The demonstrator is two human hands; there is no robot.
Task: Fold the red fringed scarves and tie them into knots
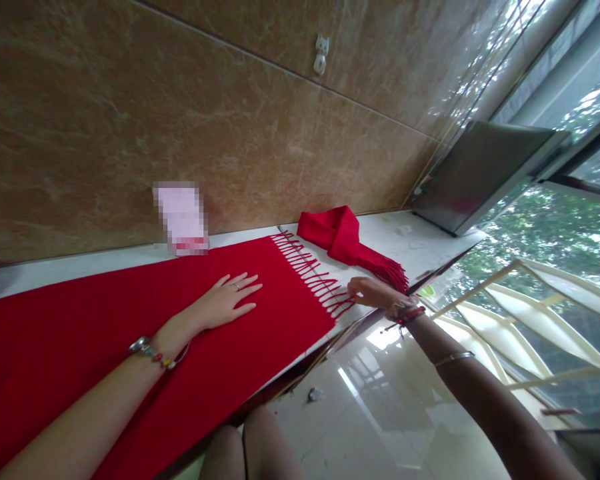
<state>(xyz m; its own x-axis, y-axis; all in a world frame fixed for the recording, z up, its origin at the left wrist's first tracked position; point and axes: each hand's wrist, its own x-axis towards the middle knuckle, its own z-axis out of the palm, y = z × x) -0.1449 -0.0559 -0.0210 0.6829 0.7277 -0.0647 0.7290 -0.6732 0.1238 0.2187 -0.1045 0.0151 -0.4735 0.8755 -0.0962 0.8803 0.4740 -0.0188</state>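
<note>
A large red scarf (180, 347) lies spread flat along the white ledge, its fringe (307, 268) fanned out in separate strands at the right end. Palm down on the cloth, my left hand (230, 300) rests with its fingers spread, a ring on one of them. My right hand (373, 293) is at the near corner of the fringe, its thumb and fingers pinched together on a fringe strand. Just beyond it, a second red scarf (335, 233) lies folded in a loop, with its fringed end partly behind my right hand.
A pale pink, blurred packet (183, 217) leans against the brown marbled wall (230, 133). A small white hook (321, 55) is fixed higher up. A dark grey box-like appliance (485, 170) stands at the ledge's far end. A cream rack (510, 320) stands at right on the glossy floor (370, 407).
</note>
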